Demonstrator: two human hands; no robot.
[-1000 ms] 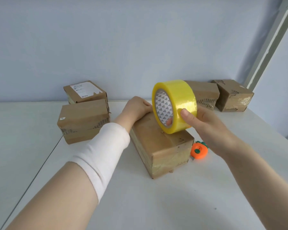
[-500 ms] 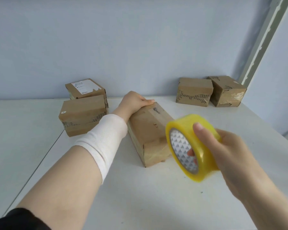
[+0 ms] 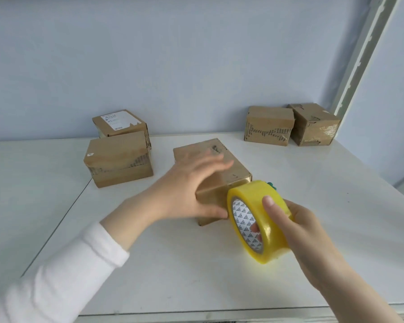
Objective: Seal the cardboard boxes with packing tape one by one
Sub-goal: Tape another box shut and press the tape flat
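Observation:
A brown cardboard box (image 3: 233, 167) lies in the middle of the white table (image 3: 336, 194). My left hand (image 3: 187, 190) is over its near end, blurred, fingers spread across the top and thumb along the front face. My right hand (image 3: 299, 231) grips a big yellow roll of packing tape (image 3: 259, 220), thumb on the outer band and fingers through the patterned core. The roll sits at the box's near right corner, low over the table.
Two boxes (image 3: 119, 157) are grouped at the back left, one with a white label (image 3: 120, 118). Two more boxes (image 3: 268, 125) stand at the back right by the wall. A small green piece of a cutter (image 3: 271, 184) peeks from behind the roll.
My left hand slid from the box's far end to its near end. The tape roll came down from above the box to its near right corner.

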